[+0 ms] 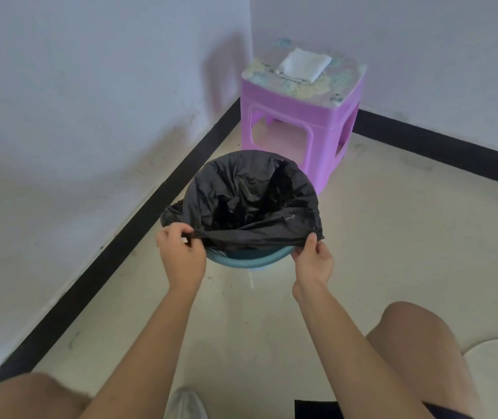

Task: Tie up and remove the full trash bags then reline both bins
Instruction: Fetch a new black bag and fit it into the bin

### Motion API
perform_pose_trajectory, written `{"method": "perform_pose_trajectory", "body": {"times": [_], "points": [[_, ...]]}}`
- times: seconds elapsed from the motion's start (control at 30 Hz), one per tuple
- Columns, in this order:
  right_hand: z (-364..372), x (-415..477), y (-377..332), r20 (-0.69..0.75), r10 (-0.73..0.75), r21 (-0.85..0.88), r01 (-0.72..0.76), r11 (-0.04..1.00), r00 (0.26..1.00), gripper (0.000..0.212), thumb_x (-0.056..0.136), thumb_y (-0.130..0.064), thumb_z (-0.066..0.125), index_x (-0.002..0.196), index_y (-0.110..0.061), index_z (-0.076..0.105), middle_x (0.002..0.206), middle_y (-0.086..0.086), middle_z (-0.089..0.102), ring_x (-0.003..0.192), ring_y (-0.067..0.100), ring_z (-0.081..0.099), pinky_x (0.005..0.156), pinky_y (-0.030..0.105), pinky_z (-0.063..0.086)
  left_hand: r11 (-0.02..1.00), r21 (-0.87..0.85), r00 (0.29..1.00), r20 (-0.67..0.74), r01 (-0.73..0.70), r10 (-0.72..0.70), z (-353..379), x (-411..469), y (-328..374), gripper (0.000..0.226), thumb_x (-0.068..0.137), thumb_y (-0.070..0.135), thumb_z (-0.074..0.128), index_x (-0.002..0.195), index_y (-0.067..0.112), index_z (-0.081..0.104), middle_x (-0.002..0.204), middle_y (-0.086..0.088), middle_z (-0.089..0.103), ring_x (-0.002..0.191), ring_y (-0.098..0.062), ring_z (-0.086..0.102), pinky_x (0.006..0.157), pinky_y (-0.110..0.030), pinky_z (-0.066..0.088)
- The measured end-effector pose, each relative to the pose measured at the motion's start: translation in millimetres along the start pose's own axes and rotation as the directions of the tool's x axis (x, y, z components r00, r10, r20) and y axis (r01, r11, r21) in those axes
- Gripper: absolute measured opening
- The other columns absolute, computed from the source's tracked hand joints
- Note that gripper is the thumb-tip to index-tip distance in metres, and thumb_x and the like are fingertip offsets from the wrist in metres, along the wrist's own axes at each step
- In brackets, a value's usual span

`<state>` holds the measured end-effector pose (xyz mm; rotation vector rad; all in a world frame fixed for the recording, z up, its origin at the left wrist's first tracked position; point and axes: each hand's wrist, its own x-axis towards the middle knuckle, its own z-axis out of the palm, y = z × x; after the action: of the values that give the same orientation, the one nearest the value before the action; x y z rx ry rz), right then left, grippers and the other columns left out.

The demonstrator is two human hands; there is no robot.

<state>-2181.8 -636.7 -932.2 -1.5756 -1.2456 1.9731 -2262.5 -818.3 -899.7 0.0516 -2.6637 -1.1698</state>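
Observation:
A black trash bag [247, 195] sits open in a round light-blue bin [247, 259] on the floor near the wall. Its far edge is folded over the bin's rim; the near edge is stretched taut above the exposed blue rim. My left hand [181, 252] pinches that near edge at its left end. My right hand [312, 258] pinches it at the right end. Inside the bag I see only dark crumpled plastic.
A purple plastic stool [299, 116] stands in the corner right behind the bin, with a folded white packet [303, 65] on top. A black skirting strip [114, 246] runs along both walls. My bare knees and a light shoe [185, 403] are at the bottom.

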Motion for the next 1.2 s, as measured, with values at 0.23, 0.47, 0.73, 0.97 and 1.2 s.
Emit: {"method": "perform_pose_trajectory", "body": {"times": [0.23, 0.47, 0.73, 0.97, 1.2], "points": [[-10.1, 14.1, 25.1, 0.069, 0.139, 0.006, -0.14, 0.99, 0.988, 0.017, 0.104, -0.026, 0.051, 0.094, -0.016, 0.06, 0.097, 0.003, 0.066, 0.07, 0.013, 0.06, 0.06, 0.024, 0.051, 0.863, -0.201, 0.871, -0.074, 0.464, -0.486, 23.0, -55.7, -33.3, 0.015, 0.091, 0.004, 0.05, 0.091, 0.014, 0.06, 0.116, -0.007, 0.047, 0.094, -0.009, 0.056, 0.089, -0.015, 0.047], [-11.2, 25.5, 10.5, 0.083, 0.163, 0.104, -0.171, 0.98, 0.983, 0.041, 0.1, -0.011, 0.051, 0.141, -0.011, 0.048, 0.131, 0.014, 0.061, 0.094, 0.017, 0.067, 0.078, 0.025, 0.057, 0.593, -0.222, 0.632, 0.223, 0.774, -0.742, 21.6, -34.8, -53.4, 0.022, 0.098, 0.014, 0.04, 0.107, 0.011, 0.06, 0.109, -0.01, 0.057, 0.093, -0.026, 0.055, 0.089, -0.039, 0.051], [4.9, 1.8, 3.2, 0.086, -0.174, -0.176, 0.187, 0.966, 0.981, 0.036, 0.104, -0.03, 0.036, 0.135, -0.024, 0.055, 0.128, -0.009, 0.059, 0.114, 0.015, 0.059, 0.108, 0.038, 0.045, 0.818, -0.249, 0.852, 0.068, 0.519, -0.52, 29.6, -6.4, -2.5, 0.043, 0.102, 0.047, 0.034, 0.131, 0.018, 0.046, 0.116, 0.003, 0.056, 0.106, -0.019, 0.057, 0.097, -0.041, 0.049], [2.8, 12.6, -0.8, 0.197, 0.102, -0.11, -0.082, 0.991, 0.975, 0.046, 0.099, -0.056, 0.036, 0.121, -0.026, 0.063, 0.117, -0.008, 0.066, 0.104, 0.015, 0.062, 0.103, 0.04, 0.047, 0.541, -0.344, 0.64, 0.461, 0.768, -0.615, 28.9, -15.8, -11.2, 0.063, 0.096, 0.067, 0.027, 0.13, 0.021, 0.051, 0.123, -0.001, 0.063, 0.107, -0.023, 0.063, 0.087, -0.046, 0.058], [-4.4, 21.0, -11.1, 0.201, -0.273, -0.352, 0.33, 0.876, 0.941, 0.05, 0.083, -0.015, 0.063, 0.13, -0.028, 0.054, 0.111, -0.009, 0.066, 0.101, 0.014, 0.065, 0.096, 0.037, 0.053, 0.836, -0.114, 0.84, 0.167, 0.537, -0.517, 15.4, -10.8, -7.1, 0.035, 0.084, 0.023, 0.067, 0.107, 0.02, 0.042, 0.086, 0.001, 0.057, 0.089, -0.025, 0.063, 0.074, -0.04, 0.054]]}}
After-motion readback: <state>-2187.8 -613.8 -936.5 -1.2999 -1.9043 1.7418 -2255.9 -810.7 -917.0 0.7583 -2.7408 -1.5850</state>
